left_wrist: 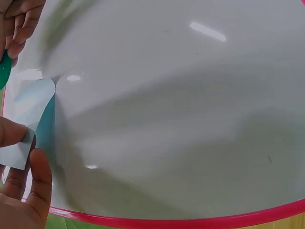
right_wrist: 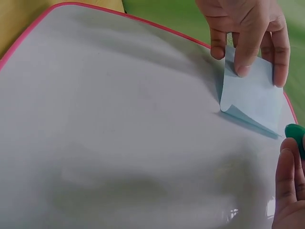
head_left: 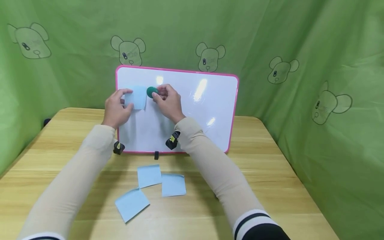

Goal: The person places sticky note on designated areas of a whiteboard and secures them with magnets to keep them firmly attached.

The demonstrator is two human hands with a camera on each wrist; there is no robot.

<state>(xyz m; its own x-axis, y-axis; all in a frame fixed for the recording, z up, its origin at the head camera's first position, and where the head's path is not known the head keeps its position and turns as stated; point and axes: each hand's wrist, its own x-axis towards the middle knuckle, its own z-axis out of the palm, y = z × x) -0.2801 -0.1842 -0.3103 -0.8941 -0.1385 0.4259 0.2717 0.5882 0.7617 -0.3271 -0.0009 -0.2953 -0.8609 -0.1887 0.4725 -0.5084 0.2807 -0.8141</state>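
Green marks the disc (head_left: 151,91) for me from afar: the right hand (head_left: 170,102) pinches it just right of the blue note (head_left: 138,97), near its upper corner, while the left hand (head_left: 116,108) pinches the note's opposite side between thumb and fingers before the whiteboard (head_left: 216,106).

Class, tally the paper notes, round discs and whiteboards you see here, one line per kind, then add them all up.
Blue paper notes: 4 (3 on the table, 1 in the left hand)
Green disc: 1 (in the right hand)
Whiteboard: 1
Total: 6
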